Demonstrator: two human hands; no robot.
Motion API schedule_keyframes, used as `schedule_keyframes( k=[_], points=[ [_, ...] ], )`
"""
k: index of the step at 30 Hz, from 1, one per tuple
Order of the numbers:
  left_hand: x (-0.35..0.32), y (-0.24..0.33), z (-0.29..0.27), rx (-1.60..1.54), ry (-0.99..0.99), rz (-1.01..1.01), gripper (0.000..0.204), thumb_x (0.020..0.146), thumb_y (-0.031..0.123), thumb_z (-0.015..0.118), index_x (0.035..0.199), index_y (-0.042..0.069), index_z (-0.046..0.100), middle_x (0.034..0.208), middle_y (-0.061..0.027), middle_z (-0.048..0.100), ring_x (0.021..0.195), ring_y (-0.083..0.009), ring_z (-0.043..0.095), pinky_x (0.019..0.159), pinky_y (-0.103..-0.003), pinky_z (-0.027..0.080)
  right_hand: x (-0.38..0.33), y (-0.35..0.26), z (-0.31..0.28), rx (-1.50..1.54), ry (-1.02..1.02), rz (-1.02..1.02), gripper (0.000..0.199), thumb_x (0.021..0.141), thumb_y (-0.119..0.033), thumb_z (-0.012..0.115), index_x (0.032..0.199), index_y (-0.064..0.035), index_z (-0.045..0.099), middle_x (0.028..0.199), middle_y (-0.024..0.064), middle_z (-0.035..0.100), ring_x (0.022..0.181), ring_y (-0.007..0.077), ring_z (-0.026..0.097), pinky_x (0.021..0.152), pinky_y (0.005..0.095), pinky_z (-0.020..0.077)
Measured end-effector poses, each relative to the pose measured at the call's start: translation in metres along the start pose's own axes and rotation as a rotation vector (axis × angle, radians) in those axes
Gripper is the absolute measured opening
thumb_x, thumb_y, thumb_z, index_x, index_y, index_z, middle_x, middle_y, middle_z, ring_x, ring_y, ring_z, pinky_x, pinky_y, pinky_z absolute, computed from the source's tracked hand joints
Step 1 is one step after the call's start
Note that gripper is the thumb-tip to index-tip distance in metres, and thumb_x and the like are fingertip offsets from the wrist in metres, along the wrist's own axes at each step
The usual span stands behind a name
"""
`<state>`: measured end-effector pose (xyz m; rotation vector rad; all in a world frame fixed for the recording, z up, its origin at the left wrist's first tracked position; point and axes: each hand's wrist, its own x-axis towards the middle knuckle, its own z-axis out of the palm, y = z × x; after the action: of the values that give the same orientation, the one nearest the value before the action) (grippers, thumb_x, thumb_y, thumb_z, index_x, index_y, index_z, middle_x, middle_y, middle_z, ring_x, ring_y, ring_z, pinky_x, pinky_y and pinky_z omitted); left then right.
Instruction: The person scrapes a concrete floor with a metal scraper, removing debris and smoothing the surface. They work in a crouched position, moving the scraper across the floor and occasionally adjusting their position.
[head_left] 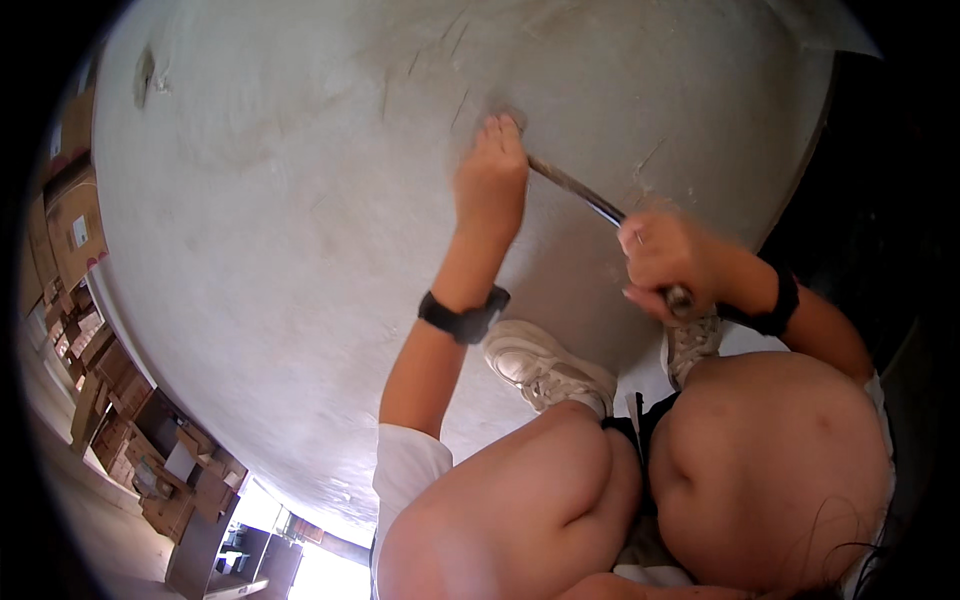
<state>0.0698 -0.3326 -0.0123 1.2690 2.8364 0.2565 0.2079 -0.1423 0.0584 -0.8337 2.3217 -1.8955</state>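
Observation:
A long, thin metal rod slants across the grey surface under me, dull brown toward its far end and shiny in the middle. My right hand is closed round its near part, and the round butt end sticks out below the fist. At the other end, my left hand bends over the rod with its fingers pressed together. This hand covers the rod's far tip, so its shape is hidden. Just past the left fingertips is a dark smudge on the surface. Both wrists wear black bands.
My light shoes rest on the grey surface below bent knees. Cardboard boxes and loose cardboard pieces line the left edge. A dark area borders the right. A hollow marks the surface at upper left.

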Motion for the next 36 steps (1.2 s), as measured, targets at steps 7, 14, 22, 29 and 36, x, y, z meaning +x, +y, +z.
schedule_keyframes(
  k=[7,14,22,29,36],
  points=[
    [-0.01,0.023,-0.009,0.046,-0.085,0.075,0.049,0.075,-0.004,0.056,0.123,-0.01,0.05,0.118,-0.027,0.059,0.104,-0.0299,0.064,0.075,-0.031,0.056,-0.033,0.002,0.003,0.075,-0.084,0.105,0.029,0.069,-0.004,0.066,0.057,-0.0156,0.043,0.052,0.0014,0.04,0.05,0.0265,0.038,0.068,0.0339,0.0395],
    [0.015,-0.005,-0.007,0.009,-0.053,0.019,0.044,0.076,-0.005,0.055,0.119,-0.01,0.052,0.118,-0.029,0.058,0.101,-0.0312,0.065,0.074,-0.033,0.056,0.0,0.015,-0.016,0.002,-0.135,0.068,0.028,0.066,-0.004,0.068,0.058,-0.0173,0.044,0.058,-0.0008,0.046,0.054,0.0244,0.041,0.072,0.0324,0.0386],
    [-0.017,0.034,-0.01,-0.053,-0.125,0.01,0.05,0.075,-0.004,0.056,0.124,-0.01,0.048,0.119,-0.0296,0.057,0.104,-0.0344,0.064,0.076,-0.032,0.056,-0.042,0.007,0.0,0.119,-0.144,0.074,0.03,0.063,-0.002,0.068,0.056,-0.0165,0.043,0.054,-0.002,0.044,0.052,0.0224,0.043,0.07,0.0308,0.0394],
    [0.012,0.004,-0.01,0.149,-0.16,-0.024,0.05,0.075,-0.003,0.057,0.125,-0.01,0.048,0.121,-0.0284,0.057,0.104,-0.0331,0.064,0.072,-0.031,0.057,-0.007,0.024,-0.002,0.096,0.027,0.012,0.032,0.064,0.0,0.066,0.053,-0.0142,0.04,0.05,0.0018,0.041,0.047,0.0242,0.04,0.065,0.0326,0.0408],
    [-0.039,0.037,0.0,0.213,-0.112,0.077,0.048,0.076,0.0,0.058,0.121,-0.013,0.051,0.117,-0.0287,0.059,0.099,-0.0291,0.066,0.063,-0.027,0.057,-0.049,0.001,0.007,0.214,-0.146,0.105,0.028,0.064,-0.001,0.065,0.053,-0.0136,0.042,0.051,0.0019,0.042,0.049,0.0241,0.044,0.069,0.0336,0.043]
  ],
)
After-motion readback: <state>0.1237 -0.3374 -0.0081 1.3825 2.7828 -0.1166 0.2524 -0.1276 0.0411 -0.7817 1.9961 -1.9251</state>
